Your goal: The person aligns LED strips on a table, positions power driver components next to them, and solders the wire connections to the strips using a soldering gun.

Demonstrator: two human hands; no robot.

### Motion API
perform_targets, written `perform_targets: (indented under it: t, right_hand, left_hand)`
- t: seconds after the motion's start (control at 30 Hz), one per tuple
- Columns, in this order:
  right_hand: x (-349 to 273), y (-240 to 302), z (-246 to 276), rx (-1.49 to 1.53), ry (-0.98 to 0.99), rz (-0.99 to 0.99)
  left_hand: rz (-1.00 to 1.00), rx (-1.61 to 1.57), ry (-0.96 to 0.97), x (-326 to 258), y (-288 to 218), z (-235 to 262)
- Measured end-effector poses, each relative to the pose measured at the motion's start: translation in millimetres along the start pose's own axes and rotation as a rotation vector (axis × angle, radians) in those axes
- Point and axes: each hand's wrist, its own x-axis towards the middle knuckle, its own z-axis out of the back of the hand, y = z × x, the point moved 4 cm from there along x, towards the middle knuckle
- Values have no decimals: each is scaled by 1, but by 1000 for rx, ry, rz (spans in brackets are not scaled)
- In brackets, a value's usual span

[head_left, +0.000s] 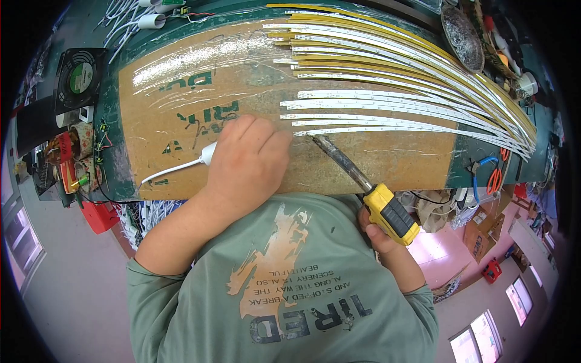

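Observation:
My left hand [249, 158] is closed on a white plastic end cap [209, 153], whose white cable [172, 170] trails off to the left over the cardboard. Its fingertips are hidden behind the knuckles, beside the near ends of the LED strips. My right hand [382, 236] wraps the handle of a yellow and black soldering iron [390, 212]. The iron's dark tip reaches up and left to the end of the nearest LED strip [357, 128], at or very close to it; contact cannot be made out. More white and yellow-backed LED strips [387, 72] fan out to the right.
Taped brown cardboard [363, 166] covers part of the green bench. A black fan [78, 80] and a tape roll [86, 139] stand left. White end caps with wires [151, 22] lie at the back. A metal dish [462, 39], blue-handled pliers [477, 175] and orange-handled scissors [495, 179] are right.

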Motion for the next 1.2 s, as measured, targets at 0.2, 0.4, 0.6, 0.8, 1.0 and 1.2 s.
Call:
perform_targets:
  t: [0.2, 0.4, 0.6, 0.8, 1.0, 1.2]
  right_hand:
    - [-1, 0, 1, 6, -13, -5]
    - [-1, 1, 1, -10, -2, -17]
    - [-3, -3, 1, -47, -17, 6]
    - [-4, -1, 0, -51, -57, -10]
    - [-4, -4, -1, -59, -19, -32]
    - [10, 15, -2, -49, 28, 13]
  left_hand:
    - [13, 0, -32, 1, 0, -2]
    - [23, 9, -29, 2, 0, -2]
    - [25, 8, -28, 2, 0, -2]
    - [9, 12, -29, 3, -1, -2]
    - [-19, 53, -32, 2, 0, -4]
    - [-34, 65, -29, 2, -1, -5]
